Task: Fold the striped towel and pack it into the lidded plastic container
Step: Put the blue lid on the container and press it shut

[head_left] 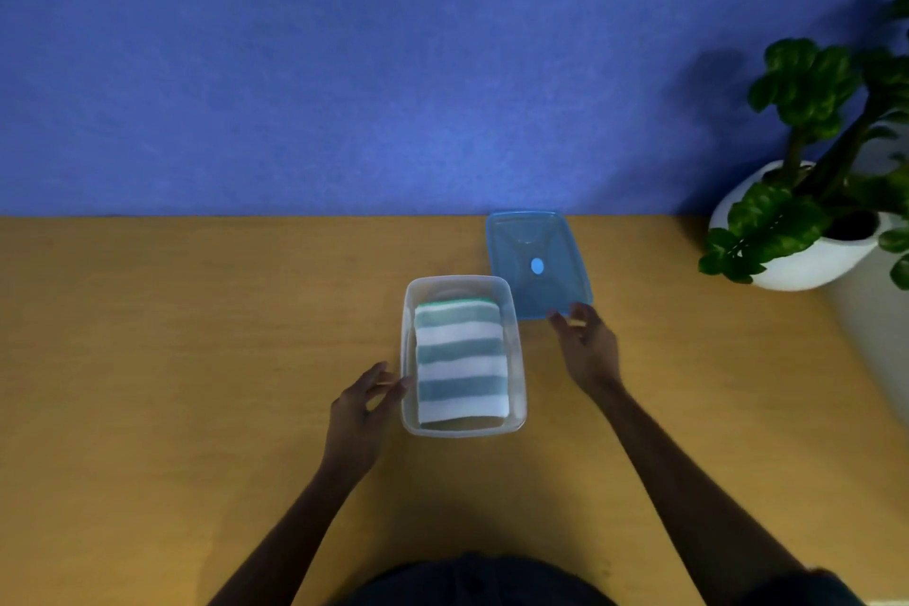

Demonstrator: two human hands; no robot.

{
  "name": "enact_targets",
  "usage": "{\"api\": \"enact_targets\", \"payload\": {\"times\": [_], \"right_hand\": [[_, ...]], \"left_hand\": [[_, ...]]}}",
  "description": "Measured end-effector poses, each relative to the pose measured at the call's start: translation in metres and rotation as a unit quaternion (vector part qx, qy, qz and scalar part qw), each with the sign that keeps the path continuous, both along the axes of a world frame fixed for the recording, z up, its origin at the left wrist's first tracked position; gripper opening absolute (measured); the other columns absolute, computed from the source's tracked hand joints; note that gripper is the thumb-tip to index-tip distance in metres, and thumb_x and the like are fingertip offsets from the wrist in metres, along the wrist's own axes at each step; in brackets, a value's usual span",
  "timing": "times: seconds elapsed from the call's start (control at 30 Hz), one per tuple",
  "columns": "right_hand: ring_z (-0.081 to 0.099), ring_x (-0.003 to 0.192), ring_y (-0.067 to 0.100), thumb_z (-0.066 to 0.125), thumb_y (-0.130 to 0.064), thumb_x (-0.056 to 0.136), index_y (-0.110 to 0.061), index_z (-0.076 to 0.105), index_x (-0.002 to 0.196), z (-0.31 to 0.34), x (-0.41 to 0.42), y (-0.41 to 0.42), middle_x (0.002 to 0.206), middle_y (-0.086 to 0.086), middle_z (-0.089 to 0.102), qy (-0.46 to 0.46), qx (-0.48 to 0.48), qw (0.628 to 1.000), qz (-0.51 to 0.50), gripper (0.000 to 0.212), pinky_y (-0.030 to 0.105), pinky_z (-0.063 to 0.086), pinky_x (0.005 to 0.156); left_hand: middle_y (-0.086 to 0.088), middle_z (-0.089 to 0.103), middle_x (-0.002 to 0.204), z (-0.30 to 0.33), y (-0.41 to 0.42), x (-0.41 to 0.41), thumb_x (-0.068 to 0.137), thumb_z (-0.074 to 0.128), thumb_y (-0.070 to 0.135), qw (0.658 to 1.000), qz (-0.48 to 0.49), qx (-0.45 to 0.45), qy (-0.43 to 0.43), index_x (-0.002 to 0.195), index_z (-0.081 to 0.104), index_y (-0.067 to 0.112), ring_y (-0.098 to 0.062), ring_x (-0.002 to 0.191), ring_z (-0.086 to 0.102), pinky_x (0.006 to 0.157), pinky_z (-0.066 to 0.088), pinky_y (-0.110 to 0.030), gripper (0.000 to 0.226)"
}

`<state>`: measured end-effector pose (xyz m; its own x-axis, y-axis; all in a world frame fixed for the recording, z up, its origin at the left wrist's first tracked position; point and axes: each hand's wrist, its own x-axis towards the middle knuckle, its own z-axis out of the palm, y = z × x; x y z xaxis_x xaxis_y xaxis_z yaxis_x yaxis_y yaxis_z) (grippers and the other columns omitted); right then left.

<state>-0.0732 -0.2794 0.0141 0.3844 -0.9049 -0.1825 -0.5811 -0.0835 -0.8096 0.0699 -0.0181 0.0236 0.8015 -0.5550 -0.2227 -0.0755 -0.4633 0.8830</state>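
Observation:
The folded towel (pixel 460 362), striped teal and white, lies inside the clear plastic container (pixel 516 359) on the wooden table. The blue lid (pixel 536 256) lies flat on the table behind and to the right of the container. My left hand (pixel 361 406) is at the container's left wall, fingers apart, fingertips at or near its rim. My right hand (pixel 588 344) hovers to the right of the container, fingers spread, with its fingertips at the lid's near edge. Neither hand holds anything.
A potted green plant (pixel 806 212) in a white pot stands at the table's far right corner. A blue wall (pixel 344 64) rises behind the table's far edge. The wooden table (pixel 196 359) stretches out to the left.

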Motion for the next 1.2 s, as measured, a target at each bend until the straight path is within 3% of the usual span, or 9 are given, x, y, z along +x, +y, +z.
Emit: {"api": "enact_targets", "payload": {"times": [0.1,0.2,0.37,0.6,0.73,0.8,1.03,1.17,1.2], "right_hand": [[0.053,0.119,0.042,0.067,-0.043,0.083,-0.004,0.04,0.139,-0.016,0.009,-0.041,0.134,0.022,0.052,0.123,-0.036,0.992,-0.004,0.074,0.051,0.046,0.097],[0.038,0.131,0.042,0.065,-0.053,0.081,-0.002,0.028,0.144,-0.025,0.02,-0.063,0.145,0.021,0.037,0.19,-0.033,0.981,-0.012,0.09,0.054,0.036,0.102],[0.034,0.13,0.036,0.069,-0.048,0.076,-0.005,0.038,0.138,-0.027,0.039,-0.079,0.139,0.017,0.037,0.239,-0.044,0.97,-0.019,0.082,0.049,0.035,0.097],[0.049,0.122,0.038,0.077,-0.026,0.068,-0.004,0.049,0.127,-0.028,0.047,-0.077,0.131,0.016,0.052,0.11,-0.007,0.988,-0.105,0.069,0.048,0.041,0.096],[0.065,0.087,0.034,0.075,-0.005,0.073,-0.009,0.051,0.116,-0.001,0.041,-0.065,0.104,0.017,0.071,-0.079,-0.011,0.99,-0.118,0.049,0.036,0.051,0.071],[0.061,0.066,0.024,0.069,-0.002,0.078,-0.012,0.052,0.112,0.017,0.037,-0.055,0.091,0.015,0.073,-0.127,-0.069,0.984,-0.101,0.04,0.025,0.047,0.058],[0.066,0.068,0.03,0.064,-0.013,0.088,-0.016,0.062,0.109,0.066,0.01,-0.012,0.09,0.01,0.073,-0.082,-0.272,0.959,-0.029,0.022,0.027,0.046,0.06],[0.067,0.072,0.028,0.067,0.001,0.081,-0.011,0.062,0.106,0.078,-0.007,0.015,0.088,0.009,0.071,-0.066,-0.374,0.924,0.041,0.029,0.033,0.053,0.056],[0.067,0.073,0.027,0.068,0.005,0.078,-0.01,0.063,0.106,0.077,-0.011,0.02,0.088,0.009,0.071,-0.062,-0.395,0.915,0.055,0.033,0.03,0.052,0.057]], "left_hand": [[-0.003,0.068,0.116,0.002,0.0,0.003,0.091,0.059,0.026,1.0,0.006,0.008,-0.013,0.131,0.053,0.009,-0.011,0.104,0.063,0.078,0.052,-0.018,0.045],[0.0,0.066,0.114,0.008,-0.004,0.009,0.09,0.06,0.02,0.999,0.021,0.012,-0.037,0.126,0.057,0.008,-0.013,0.104,0.063,0.072,0.045,-0.009,0.038],[0.004,0.067,0.108,0.012,-0.008,0.018,0.088,0.064,0.016,0.998,0.043,0.007,-0.053,0.114,0.065,0.011,-0.01,0.101,0.064,0.064,0.047,-0.005,0.027],[0.004,0.068,0.107,0.017,-0.006,0.018,0.089,0.062,0.017,0.995,0.049,0.005,-0.091,0.111,0.066,0.018,-0.007,0.099,0.064,0.064,0.046,-0.007,0.022],[0.01,0.064,0.107,0.028,-0.014,0.013,0.09,0.06,0.017,0.99,0.023,-0.007,-0.142,0.115,0.064,0.017,-0.008,0.1,0.062,0.079,0.051,-0.026,0.026],[0.012,0.063,0.107,0.033,-0.023,0.012,0.09,0.06,0.02,0.985,0.0,-0.007,-0.17,0.118,0.062,0.016,-0.005,0.098,0.06,0.081,0.05,-0.024,0.029],[0.009,0.071,0.105,0.049,-0.069,0.002,0.086,0.061,0.033,0.987,-0.054,-0.035,-0.147,0.111,0.067,0.019,-0.008,0.092,0.066,0.078,0.056,-0.03,0.029],[0.006,0.071,0.103,0.07,-0.098,-0.013,0.091,0.057,0.037,0.992,-0.097,-0.061,-0.047,0.109,0.068,0.018,-0.003,0.094,0.065,0.078,0.05,-0.013,0.028],[0.003,0.072,0.101,0.077,-0.105,-0.017,0.091,0.055,0.041,0.992,-0.097,-0.081,0.004,0.106,0.069,0.019,-0.005,0.094,0.065,0.081,0.05,-0.016,0.03]]}}
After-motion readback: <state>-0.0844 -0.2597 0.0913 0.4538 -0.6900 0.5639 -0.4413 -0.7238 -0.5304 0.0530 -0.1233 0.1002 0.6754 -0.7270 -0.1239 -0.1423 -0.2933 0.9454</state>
